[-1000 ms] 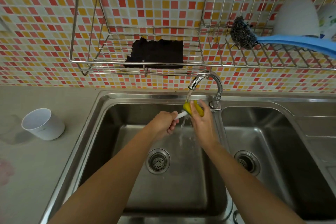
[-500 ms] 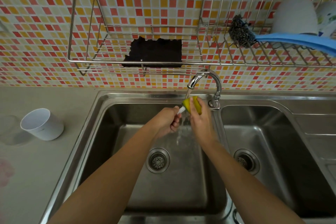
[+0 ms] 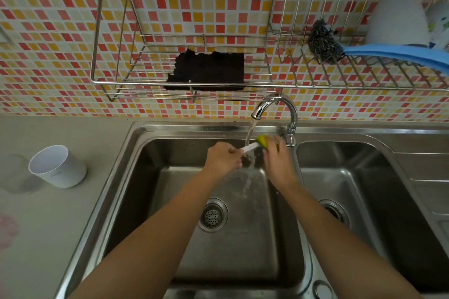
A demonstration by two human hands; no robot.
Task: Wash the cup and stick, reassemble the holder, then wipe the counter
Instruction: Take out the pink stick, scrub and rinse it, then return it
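- Stainless steel fills the lower frame: a double sink (image 3: pixel 136 153), with the tap (image 3: pixel 277 107) at centre running a thin stream into the left basin.
- The step in hand looks like washing the stick (image 3: pixel 250 147): its white shaft lies straight in the stream, just above the middle of the frame.
- The left hand (image 3: pixel 223 159) is clenched round the near end of the stick, fingers curled tight, with only a short length of white shaft showing past the knuckles.
- The right hand (image 3: pixel 277 160) is closed over the far end, where a yellow-green sponge (image 3: pixel 263 141) shows between the fingertips; it seems pinched round the shaft, though how far the sponge wraps it is hidden.
- The white cup (image 3: pixel 58 166) lies tilted on the grey counter (image 3: pixel 36 238) at the left of the frame, well apart from both hands, mouth toward the upper left; whether it is washed I cannot tell.
- A faint pink smear (image 3: pixel 7 230) shows at the left edge of the counter, likely work for the wiping step.
- The next move probably calls for drawing the sponge along the shaft, with the left grip kept firm, since a wet stick may slip.
- A dark cloth (image 3: pixel 206 70) lies in the wire rack (image 3: pixel 97 65) above the tap.
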